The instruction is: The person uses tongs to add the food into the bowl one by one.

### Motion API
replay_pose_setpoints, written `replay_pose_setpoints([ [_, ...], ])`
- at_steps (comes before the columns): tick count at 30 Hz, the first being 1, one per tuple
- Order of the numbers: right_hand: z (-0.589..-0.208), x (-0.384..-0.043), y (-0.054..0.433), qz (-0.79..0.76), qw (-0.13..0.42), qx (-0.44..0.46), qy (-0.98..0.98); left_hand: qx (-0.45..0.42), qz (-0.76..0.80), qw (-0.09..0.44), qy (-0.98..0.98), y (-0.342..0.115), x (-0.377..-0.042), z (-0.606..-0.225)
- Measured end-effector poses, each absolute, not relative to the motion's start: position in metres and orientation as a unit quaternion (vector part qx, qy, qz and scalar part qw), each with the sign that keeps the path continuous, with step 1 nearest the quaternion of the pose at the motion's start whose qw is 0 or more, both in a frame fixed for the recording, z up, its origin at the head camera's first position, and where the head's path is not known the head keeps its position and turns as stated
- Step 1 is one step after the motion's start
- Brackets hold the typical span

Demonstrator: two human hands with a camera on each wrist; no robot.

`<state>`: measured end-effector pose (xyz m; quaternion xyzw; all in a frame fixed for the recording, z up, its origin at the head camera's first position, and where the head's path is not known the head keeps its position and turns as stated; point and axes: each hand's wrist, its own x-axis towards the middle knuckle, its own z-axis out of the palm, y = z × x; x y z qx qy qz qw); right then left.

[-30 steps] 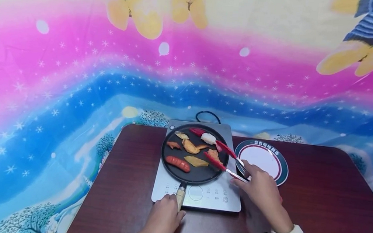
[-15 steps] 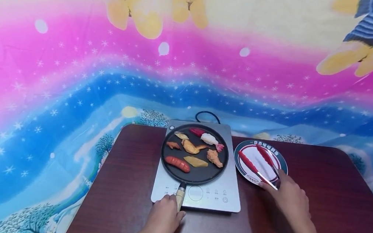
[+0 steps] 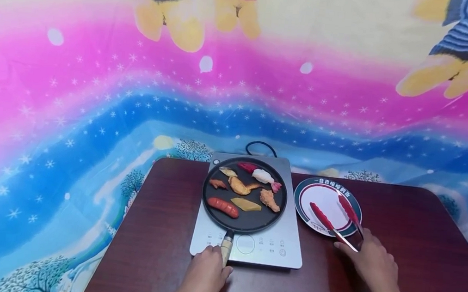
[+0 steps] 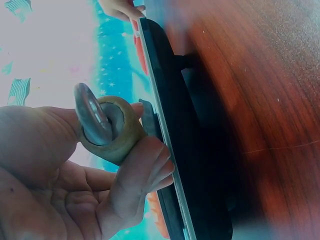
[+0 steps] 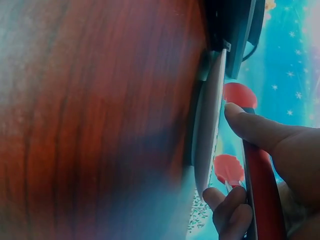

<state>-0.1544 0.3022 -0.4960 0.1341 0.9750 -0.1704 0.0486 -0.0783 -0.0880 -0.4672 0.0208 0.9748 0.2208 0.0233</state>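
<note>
My left hand (image 3: 204,273) grips the wooden handle (image 3: 227,249) of a black frying pan (image 3: 221,221), its fingers wrapped round it. The handle's metal hanging loop (image 4: 92,115) shows in the left wrist view. In the pan lie a scored sausage (image 3: 223,207), a fried drumstick (image 3: 269,199), a shrimp sushi (image 3: 265,177), a yellow slice (image 3: 246,204) and several smaller food pieces. My right hand (image 3: 378,267) holds red-tipped metal tongs (image 3: 323,216), spread apart with nothing between the tips. Those tips overlap the right half of a green-rimmed white plate (image 3: 321,195), which bears no food.
Under the pan is a silver induction cooker (image 3: 288,236), with a black cord (image 3: 261,143) looping behind it. The dark red table (image 3: 159,232) extends to both sides. A patterned cloth (image 3: 239,86) hangs behind.
The tongs were around the drumstick at the pan, then moved right over the plate and lastly a little further right and nearer. The drumstick stays in the pan; my left hand has kept its place.
</note>
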Motion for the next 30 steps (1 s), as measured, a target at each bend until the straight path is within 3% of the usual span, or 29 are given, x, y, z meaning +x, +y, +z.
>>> replay_pose_setpoints([
  [19,-0.515,-0.153,0.300,-0.159,0.072,0.163,0.971,0.008,0.227,0.036,0.973,-0.086,-0.079,-0.466],
  [30,-0.516,-0.151,0.293,-0.116,0.031,0.153,0.981,0.013,0.232,0.034,0.972,-0.086,-0.078,-0.465],
])
